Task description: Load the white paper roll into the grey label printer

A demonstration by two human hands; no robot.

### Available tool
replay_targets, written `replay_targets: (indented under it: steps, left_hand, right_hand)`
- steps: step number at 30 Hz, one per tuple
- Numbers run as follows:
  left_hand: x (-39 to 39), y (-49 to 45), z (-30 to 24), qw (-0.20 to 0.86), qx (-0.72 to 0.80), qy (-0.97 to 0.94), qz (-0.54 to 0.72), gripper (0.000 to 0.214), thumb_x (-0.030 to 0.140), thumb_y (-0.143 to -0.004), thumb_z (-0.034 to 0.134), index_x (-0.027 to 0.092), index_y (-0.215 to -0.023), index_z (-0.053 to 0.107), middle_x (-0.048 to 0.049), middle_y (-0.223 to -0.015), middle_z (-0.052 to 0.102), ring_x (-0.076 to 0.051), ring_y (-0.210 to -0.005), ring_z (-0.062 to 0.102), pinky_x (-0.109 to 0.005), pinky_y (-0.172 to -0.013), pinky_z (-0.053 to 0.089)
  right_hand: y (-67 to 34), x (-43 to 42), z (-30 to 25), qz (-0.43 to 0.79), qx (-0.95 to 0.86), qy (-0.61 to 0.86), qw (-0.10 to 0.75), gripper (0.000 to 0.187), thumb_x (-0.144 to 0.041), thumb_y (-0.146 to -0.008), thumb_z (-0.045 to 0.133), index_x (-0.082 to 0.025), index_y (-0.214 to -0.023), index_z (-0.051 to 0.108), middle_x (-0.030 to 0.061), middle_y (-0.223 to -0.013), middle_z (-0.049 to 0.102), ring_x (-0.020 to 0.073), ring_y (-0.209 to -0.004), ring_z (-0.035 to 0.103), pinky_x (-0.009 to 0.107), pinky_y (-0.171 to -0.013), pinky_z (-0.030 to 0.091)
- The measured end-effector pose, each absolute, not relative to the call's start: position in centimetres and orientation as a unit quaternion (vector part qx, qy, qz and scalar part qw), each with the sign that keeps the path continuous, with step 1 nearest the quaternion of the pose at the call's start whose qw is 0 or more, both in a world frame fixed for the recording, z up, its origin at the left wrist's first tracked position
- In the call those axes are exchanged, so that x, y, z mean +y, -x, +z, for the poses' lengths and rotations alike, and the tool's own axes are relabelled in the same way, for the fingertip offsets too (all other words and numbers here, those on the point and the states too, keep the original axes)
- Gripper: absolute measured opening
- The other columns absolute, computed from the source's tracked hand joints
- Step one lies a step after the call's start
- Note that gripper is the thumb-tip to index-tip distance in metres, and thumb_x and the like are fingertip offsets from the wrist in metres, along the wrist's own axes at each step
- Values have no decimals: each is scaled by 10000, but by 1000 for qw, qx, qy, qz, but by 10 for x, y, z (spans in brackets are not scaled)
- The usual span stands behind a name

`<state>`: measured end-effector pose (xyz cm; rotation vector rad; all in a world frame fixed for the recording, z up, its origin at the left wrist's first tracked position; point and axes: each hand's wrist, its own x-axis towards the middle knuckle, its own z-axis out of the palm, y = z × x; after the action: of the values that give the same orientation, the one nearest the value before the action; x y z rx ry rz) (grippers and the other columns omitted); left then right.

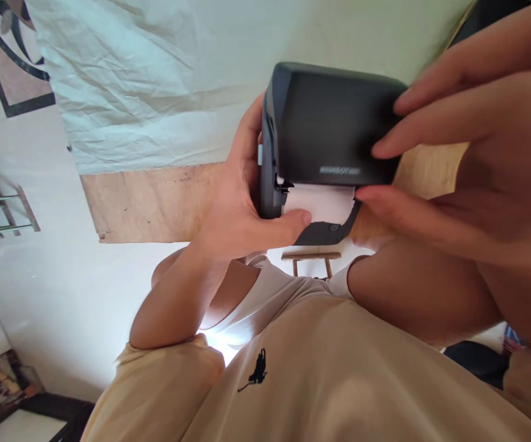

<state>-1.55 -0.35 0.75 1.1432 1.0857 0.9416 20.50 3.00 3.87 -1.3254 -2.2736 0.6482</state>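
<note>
A small black portable printer (334,123) is held up in front of my chest, its dark lid towards me with pale, unreadable lettering near the lower edge. White paper (323,205) shows in the gap under the lid, above a panel with a power button. My left hand (237,202) wraps round the printer's left side, thumb lying by the paper. My right hand (481,159) is at the right side, two fingertips on the lid and the thumb at its lower corner, beside the paper. The undersides of the printer and the left fingers are mostly hidden.
Behind the printer is a wooden table (150,205) partly covered by a wrinkled pale cloth (145,80). A wooden stool (311,256) stands beyond my legs. A green-railed rack or chair (2,212) is at the left, and dark-edged furniture (53,408) at lower left.
</note>
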Motion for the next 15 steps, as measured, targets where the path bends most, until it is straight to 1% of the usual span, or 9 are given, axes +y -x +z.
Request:
replay_targets:
  steps: [2, 4, 5, 6, 8, 10, 12, 14, 15]
  left_hand:
    - [-5, 15, 10, 619, 467, -482, 407, 816, 183, -624, 716, 250, -1369, 390, -55, -1171, 568, -240, -1135, 588, -376, -933, 532]
    - [-5, 12, 10, 635, 456, -455, 425, 819, 225, -620, 758, 255, -1355, 399, -61, -1217, 564, -237, -1170, 568, -379, -988, 511]
    - [-6, 10, 9, 645, 449, -435, 440, 807, 262, -621, 777, 260, -1340, 408, -59, -1212, 570, -223, -1133, 587, -364, -966, 523]
    - [-6, 7, 8, 655, 443, -416, 450, 752, 317, -644, 776, 261, -1309, 430, -54, -1168, 585, -203, -1055, 621, -338, -896, 550]
    - [-7, 2, 2, 651, 439, -394, 478, 546, 411, -729, 699, 249, -1207, 490, -28, -975, 605, -148, -809, 661, -257, -651, 557]
    - [-7, -3, -4, 627, 440, -402, 502, 408, 448, -806, 574, 239, -1149, 505, 5, -786, 561, -96, -561, 612, -186, -441, 455]
    - [-7, -6, -8, 619, 442, -412, 501, 418, 454, -827, 493, 234, -1182, 477, 25, -702, 519, -65, -407, 533, -158, -353, 367]
    - [-7, -8, -7, 631, 454, -408, 479, 460, 441, -815, 484, 231, -1223, 443, 21, -717, 523, -56, -378, 514, -152, -346, 345]
    - [-8, -9, -5, 630, 467, -400, 474, 465, 439, -809, 490, 225, -1219, 442, 13, -736, 529, -58, -399, 527, -150, -358, 347]
  right_hand:
    - [-201, 29, 40, 231, -844, 438, 207, 534, -618, -786, 400, -146, -899, 624, 3, -1080, 498, -23, -1017, 434, 188, -904, 334]
    - [-200, 30, 34, 217, -856, 401, 244, 491, -538, -826, 426, -114, -1006, 595, 16, -1155, 454, -14, -1097, 430, 172, -948, 350]
    - [-201, 30, 30, 219, -854, 388, 270, 476, -494, -843, 438, -107, -1096, 554, 23, -1204, 428, 3, -1166, 415, 165, -974, 362]
    - [-201, 30, 27, 227, -845, 384, 295, 486, -464, -856, 445, -111, -1186, 498, 27, -1257, 398, 19, -1224, 394, 164, -1002, 375]
    - [-201, 28, 21, 283, -828, 389, 286, 570, -445, -863, 457, -140, -1334, 355, 18, -1352, 329, 24, -1275, 364, 138, -1007, 409]
    - [-199, 25, 20, 365, -807, 392, 249, 633, -451, -865, 454, -165, -1391, 251, 8, -1366, 308, -20, -1210, 397, 80, -962, 435]
    - [-197, 24, 20, 424, -789, 381, 229, 640, -443, -867, 451, -174, -1393, 204, 3, -1338, 321, -69, -1091, 425, 26, -888, 440]
    - [-196, 24, 20, 443, -778, 381, 233, 617, -424, -869, 454, -187, -1380, 201, -5, -1320, 326, -98, -994, 422, -2, -793, 422]
    - [-195, 25, 19, 438, -778, 385, 234, 613, -421, -867, 459, -199, -1379, 205, -10, -1323, 320, -100, -982, 416, -4, -779, 416]
